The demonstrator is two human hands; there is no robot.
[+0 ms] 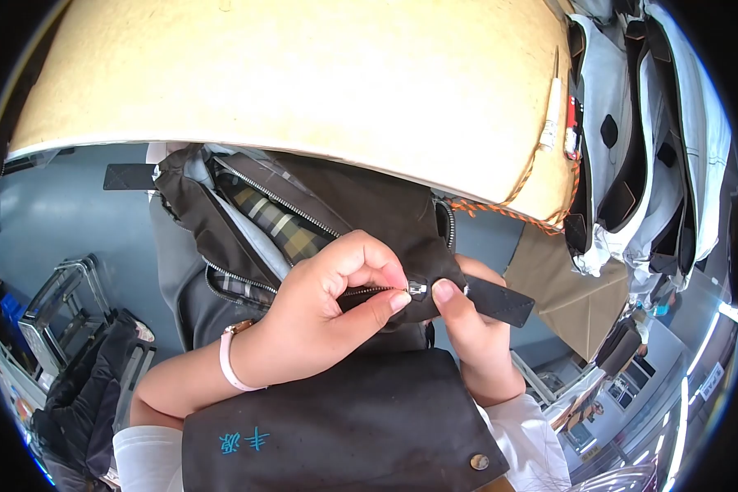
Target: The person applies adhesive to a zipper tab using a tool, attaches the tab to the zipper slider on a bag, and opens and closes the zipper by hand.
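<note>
Near frame centre, pinching nearly horizontal zip (369, 290) in left grip (324, 299), just left of metal slider (418, 288), and holding bag (377, 193) in right grip (474, 324), just right of it.

Shiny metal zip slider (418, 289), matt cloth bag (369, 190), smooth tabletop (303, 74)

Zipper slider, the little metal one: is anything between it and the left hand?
No, nothing visible: the left hand has its fingertips right at the zipper slider. The right hand holds the bag just beyond it.
</note>
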